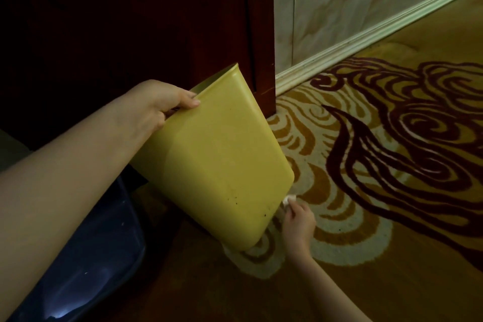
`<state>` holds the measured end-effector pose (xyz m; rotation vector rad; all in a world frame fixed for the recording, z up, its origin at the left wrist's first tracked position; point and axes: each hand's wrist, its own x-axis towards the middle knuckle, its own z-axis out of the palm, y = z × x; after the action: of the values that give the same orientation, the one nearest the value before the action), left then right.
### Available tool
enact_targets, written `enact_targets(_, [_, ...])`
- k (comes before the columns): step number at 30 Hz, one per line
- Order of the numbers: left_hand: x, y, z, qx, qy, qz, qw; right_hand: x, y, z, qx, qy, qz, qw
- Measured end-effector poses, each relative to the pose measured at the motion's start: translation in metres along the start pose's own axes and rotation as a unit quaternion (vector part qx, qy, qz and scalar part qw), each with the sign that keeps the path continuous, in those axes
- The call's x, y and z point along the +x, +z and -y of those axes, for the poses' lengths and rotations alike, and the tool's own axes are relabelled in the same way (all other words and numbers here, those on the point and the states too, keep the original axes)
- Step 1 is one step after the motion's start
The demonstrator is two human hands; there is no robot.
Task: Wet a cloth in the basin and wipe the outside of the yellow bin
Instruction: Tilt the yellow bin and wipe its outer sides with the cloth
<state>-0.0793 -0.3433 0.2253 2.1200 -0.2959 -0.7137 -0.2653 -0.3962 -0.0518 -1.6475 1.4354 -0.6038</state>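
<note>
Two bare hands are seen working on the yellow bin, which is held tilted off the patterned carpet with its open mouth aimed up and away toward the dark red wooden furniture and its base pointed down toward the camera. The left hand is reached in from the lower left on a long outstretched forearm, and the bin's rim is pinched at the upper left edge, thumb laid flat on the outer face with the other fingers tucked inside out of sight. The right hand is brought up from the bottom right, fingers curled tight around a small white cloth, which is pressed against the bin's lower right corner, pretty much right at the base edge. Only a little wad of the cloth is visible above the knuckles. The bin's outer face is kinda dull and matte, and a scatter of small dark specks can be made out near the bottom edge, close to where the cloth is held. A dark blue basin is parked on the floor just below the left forearm, partly hidden by it; whether water is in it can't be told. A pale wall with a light skirting board is seen behind.
</note>
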Motion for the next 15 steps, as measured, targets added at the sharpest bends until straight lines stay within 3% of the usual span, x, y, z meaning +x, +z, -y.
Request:
enact_targets(2, [-0.001,0.0,0.0,0.006,0.007,-0.005,1.0,0.002,-0.011,-0.002,0.076,0.097,0.01,0.992])
enact_targets(5, [-0.001,-0.001,0.001,0.006,0.007,-0.004,1.0,0.007,-0.04,0.016,0.289,0.183,0.054,0.938])
enact_targets(6, [-0.001,-0.002,0.001,0.004,0.005,-0.001,1.0,0.007,-0.049,0.026,0.364,0.192,0.097,0.906])
enact_targets(8, [-0.001,-0.002,0.0,0.003,0.002,0.005,1.0,0.004,-0.065,0.048,0.51,0.211,0.206,0.808])
enact_targets(10, [-0.002,-0.002,0.0,0.005,0.001,0.008,1.0,0.0,-0.07,0.065,0.595,0.247,0.293,0.707])
enact_targets(11, [-0.002,-0.002,0.0,0.006,0.0,0.009,1.0,-0.003,-0.071,0.072,0.609,0.257,0.326,0.676])
enact_targets(13, [-0.003,-0.002,-0.001,0.01,-0.001,0.009,1.0,-0.008,-0.071,0.082,0.607,0.243,0.386,0.651])
enact_targets(15, [-0.005,-0.001,-0.002,0.011,-0.003,0.013,1.0,-0.011,-0.071,0.091,0.579,0.199,0.436,0.66])
